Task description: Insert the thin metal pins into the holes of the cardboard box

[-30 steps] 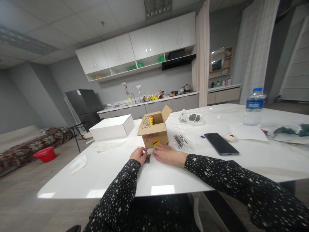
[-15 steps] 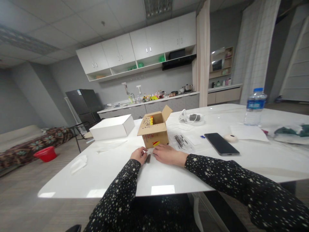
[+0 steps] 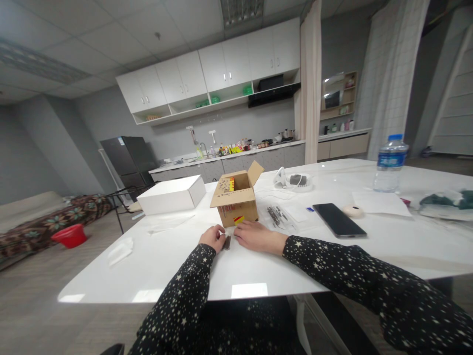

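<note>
Where your two hands meet on the white table (image 3: 158, 259), near side, small dark strips (image 3: 227, 242) lie between them, just short of the open cardboard box (image 3: 247, 211). Your left hand (image 3: 212, 237) is at the strips' left side, fingers curled; cannot tell whether it pinches any. Your right hand (image 3: 256, 237) lies back up, to their right, fingers bent inward; its grip cannot be told either. Right of the carton: clear bag (image 3: 280, 218) of dark pieces, then black phone (image 3: 339, 220). Farther off, white box (image 3: 172, 195) at left, upright water bottle (image 3: 390, 165) at right.
</note>
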Demonstrator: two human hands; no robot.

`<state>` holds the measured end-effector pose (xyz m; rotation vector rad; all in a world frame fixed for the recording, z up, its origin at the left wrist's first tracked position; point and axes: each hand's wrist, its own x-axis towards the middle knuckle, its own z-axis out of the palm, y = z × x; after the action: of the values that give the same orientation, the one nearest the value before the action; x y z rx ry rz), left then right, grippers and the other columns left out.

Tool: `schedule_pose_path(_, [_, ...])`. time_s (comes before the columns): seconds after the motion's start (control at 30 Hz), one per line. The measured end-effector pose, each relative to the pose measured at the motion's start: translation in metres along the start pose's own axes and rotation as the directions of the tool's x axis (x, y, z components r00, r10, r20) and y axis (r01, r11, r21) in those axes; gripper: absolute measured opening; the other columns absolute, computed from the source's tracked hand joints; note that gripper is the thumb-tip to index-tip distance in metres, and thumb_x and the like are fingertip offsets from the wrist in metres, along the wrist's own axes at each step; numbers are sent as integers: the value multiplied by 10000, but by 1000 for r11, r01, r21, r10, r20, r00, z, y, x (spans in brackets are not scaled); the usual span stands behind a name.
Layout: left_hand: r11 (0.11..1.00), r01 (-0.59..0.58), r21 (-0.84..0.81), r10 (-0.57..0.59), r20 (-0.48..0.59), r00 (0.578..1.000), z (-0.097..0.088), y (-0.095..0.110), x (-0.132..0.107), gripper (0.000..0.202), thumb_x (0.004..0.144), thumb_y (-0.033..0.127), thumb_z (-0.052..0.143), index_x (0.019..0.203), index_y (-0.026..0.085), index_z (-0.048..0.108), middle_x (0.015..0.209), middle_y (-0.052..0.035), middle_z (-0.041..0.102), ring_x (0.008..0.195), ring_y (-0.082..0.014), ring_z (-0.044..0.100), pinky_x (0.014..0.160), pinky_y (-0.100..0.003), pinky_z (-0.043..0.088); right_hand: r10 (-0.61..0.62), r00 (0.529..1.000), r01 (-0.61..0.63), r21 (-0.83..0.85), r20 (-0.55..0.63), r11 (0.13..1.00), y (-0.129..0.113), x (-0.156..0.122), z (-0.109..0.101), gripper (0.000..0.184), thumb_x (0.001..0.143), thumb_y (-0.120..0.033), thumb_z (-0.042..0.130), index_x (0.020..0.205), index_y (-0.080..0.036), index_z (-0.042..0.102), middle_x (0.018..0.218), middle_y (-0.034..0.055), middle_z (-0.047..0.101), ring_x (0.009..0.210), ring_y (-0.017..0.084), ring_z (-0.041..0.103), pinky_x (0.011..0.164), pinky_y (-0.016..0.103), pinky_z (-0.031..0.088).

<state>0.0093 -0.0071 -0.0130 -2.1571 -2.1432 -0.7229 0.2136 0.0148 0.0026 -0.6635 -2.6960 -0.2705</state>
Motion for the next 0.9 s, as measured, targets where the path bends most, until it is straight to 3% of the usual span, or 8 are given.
schedule_pose_path(0.17, [998, 69, 11, -70, 41, 997, -4, 7, -2, 105, 805, 297, 531, 836, 208, 578, 648, 24, 545, 620, -131, 519, 598, -238, 372, 5, 1000, -5, 3, -4, 1000, 1, 0, 1, 277, 959, -258, 396, 932, -114, 632, 950, 127, 624, 907, 221, 567, 825, 355, 435])
schedule_pose_path(0.53, [980, 103, 169, -118, 82, 990, -9, 10, -1, 173, 821, 344, 511, 783, 192, 587, 817, -33, 643, 771, -160, 588, 676, -256, 404, -3, 1000, 3, -12, -2, 1000, 0, -1, -1, 266, 955, -239, 401, 926, -116, 635, 937, 117, 626, 902, 213, 564, 833, 346, 431])
schedule_pose_path(0.9, [992, 112, 52, -114, 36, 993, -4, 5, -1, 212, 793, 372, 568, 753, 182, 652, 736, -25, 655, 707, -150, 588, 652, -246, 407, 3, 1000, -3, 0, 3, 1000, 1, 0, 1, 282, 960, -248, 388, 943, -114, 636, 957, 127, 626, 918, 214, 566, 846, 352, 429])
